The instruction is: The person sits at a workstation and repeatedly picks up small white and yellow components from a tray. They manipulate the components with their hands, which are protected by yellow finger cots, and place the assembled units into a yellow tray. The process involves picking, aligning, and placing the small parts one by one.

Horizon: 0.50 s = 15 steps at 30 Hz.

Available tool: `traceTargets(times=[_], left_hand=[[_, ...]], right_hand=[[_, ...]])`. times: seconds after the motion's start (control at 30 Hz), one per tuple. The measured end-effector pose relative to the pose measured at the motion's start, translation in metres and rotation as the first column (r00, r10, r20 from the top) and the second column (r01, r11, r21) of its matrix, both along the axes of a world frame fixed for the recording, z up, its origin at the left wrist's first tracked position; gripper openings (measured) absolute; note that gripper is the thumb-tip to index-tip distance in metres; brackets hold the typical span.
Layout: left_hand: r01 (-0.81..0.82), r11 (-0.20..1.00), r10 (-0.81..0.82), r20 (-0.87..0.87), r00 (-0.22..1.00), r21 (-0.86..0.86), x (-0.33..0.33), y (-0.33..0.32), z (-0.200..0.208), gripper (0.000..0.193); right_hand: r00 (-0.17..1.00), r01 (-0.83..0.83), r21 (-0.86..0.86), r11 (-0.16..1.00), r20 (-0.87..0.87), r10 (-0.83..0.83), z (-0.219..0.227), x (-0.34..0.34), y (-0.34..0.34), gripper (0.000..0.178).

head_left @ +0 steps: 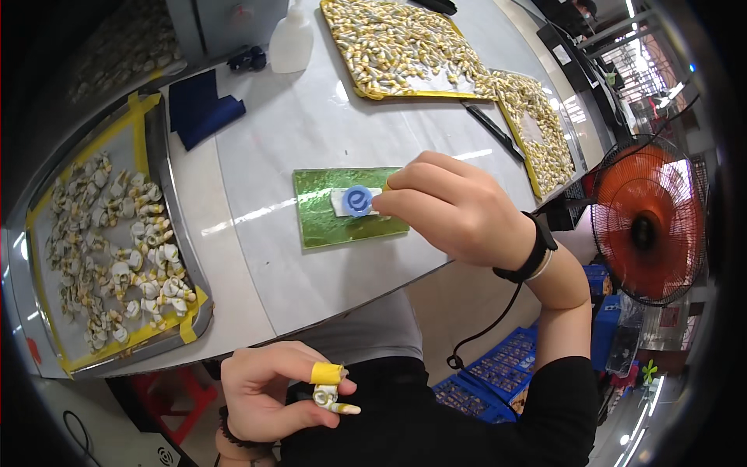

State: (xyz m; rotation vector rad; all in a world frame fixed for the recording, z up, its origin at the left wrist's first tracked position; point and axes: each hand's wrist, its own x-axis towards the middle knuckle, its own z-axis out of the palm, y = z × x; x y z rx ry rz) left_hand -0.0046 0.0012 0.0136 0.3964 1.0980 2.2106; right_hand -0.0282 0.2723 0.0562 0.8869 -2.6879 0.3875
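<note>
Low in the view, my left hand (263, 389) pinches a small white and gold molded piece (325, 398) with a round hollow and a pointed tip. Yellow tape (327, 373) wraps a finger of that hand. Over the table, my right hand (463, 208) has its thumb and fingers pressed together beside a round blue disc (357, 201). A small yellowish bit shows at those fingertips, too hidden to name. Under the disc is a white patch (337, 205) on a shiny green rectangular pad (331, 235).
On the left stands a yellow-taped tray (140, 124) of white and gold pieces. Farther back are another full tray (424, 96) and a third (531, 173), with a black tool (495, 132) nearby. A dark blue cloth (204, 113), a white bottle (292, 43) and an orange fan (650, 226) surround the workspace.
</note>
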Motion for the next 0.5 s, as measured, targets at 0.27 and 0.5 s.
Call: traceTargets(times=[0.27, 0.5], left_hand=[[-0.237, 0.970, 0.228, -0.148, 0.962, -0.046, 0.004, -0.006, -0.006, 0.035], [-0.439, 0.884, 0.291, -0.551, 0.782, -0.157, 0.004, -0.002, -0.005, 0.038]], right_hand=[[0.999, -0.025, 0.145, 0.989, -0.036, 0.031, -0.008, -0.009, -0.014, 0.018], [0.999, 0.028, -0.322, 0.946, 0.044, -0.015, 0.011, 0.014, -0.040, 0.019]])
